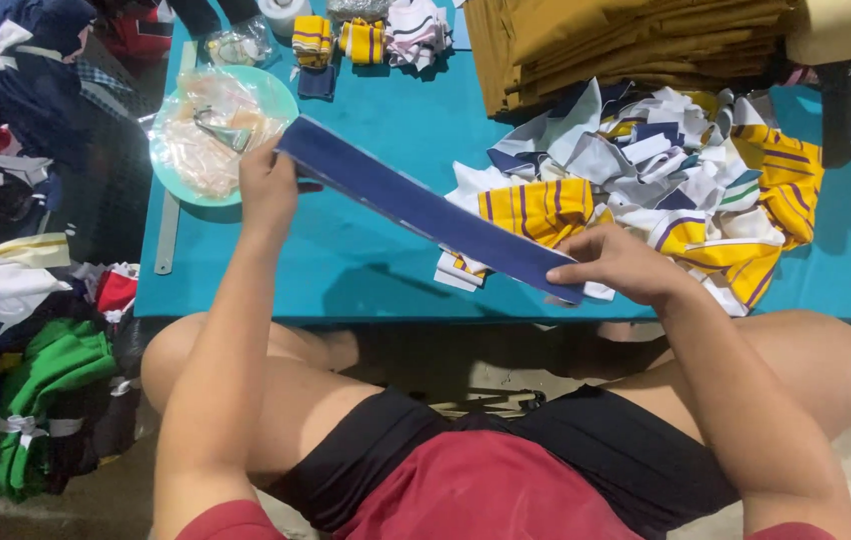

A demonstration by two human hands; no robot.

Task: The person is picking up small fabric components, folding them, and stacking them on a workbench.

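Left hand (268,188) and right hand (618,264) pinch a navy fabric strip (426,212) taut, clear plastic bags (208,135) far left.

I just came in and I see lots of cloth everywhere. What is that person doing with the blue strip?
A seated person holds a long dark blue fabric strip stretched between both hands above a teal table. The left hand grips one end near a round green plate holding clear plastic bags. The right hand pinches the other end in its fingers, beside a heap of yellow, white and navy striped pieces. Folded mustard cloth is stacked at the table's far side.
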